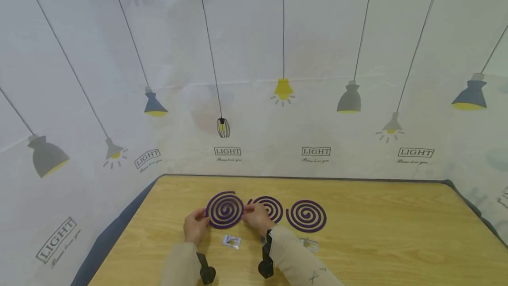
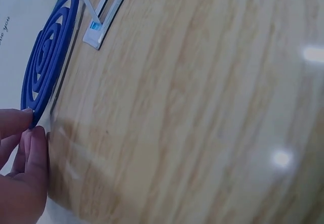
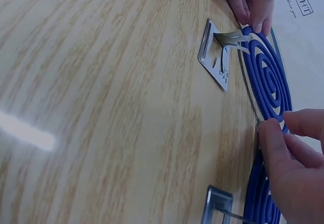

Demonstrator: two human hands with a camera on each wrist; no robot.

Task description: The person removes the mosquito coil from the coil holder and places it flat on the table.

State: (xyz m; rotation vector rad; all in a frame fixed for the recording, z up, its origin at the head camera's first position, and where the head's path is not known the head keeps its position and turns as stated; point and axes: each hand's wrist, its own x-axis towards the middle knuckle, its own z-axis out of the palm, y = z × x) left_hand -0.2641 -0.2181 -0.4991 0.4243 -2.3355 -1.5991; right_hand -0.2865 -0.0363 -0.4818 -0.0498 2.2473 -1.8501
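Both hands hold a purple mosquito coil (image 1: 226, 209) by its opposite edges, above the table. My left hand (image 1: 196, 226) pinches the left rim between thumb and fingers. At the right rim, my right hand (image 1: 258, 217) pinches the coil and covers part of a second mosquito coil (image 1: 281, 211). The coil looks blue in both wrist views. A small metal coil stand (image 1: 232, 241) lies nearer the body; in the right wrist view its raised prongs (image 3: 235, 38) appear close to the coil's edge, though contact is unclear.
A third mosquito coil (image 1: 306, 216) lies to the right on the wood-grain table (image 1: 397, 228). Another metal stand (image 1: 309, 244) sits in front of it, partly behind the right sleeve. A lamp-printed wall covering (image 1: 254, 162) borders the table's far edge.
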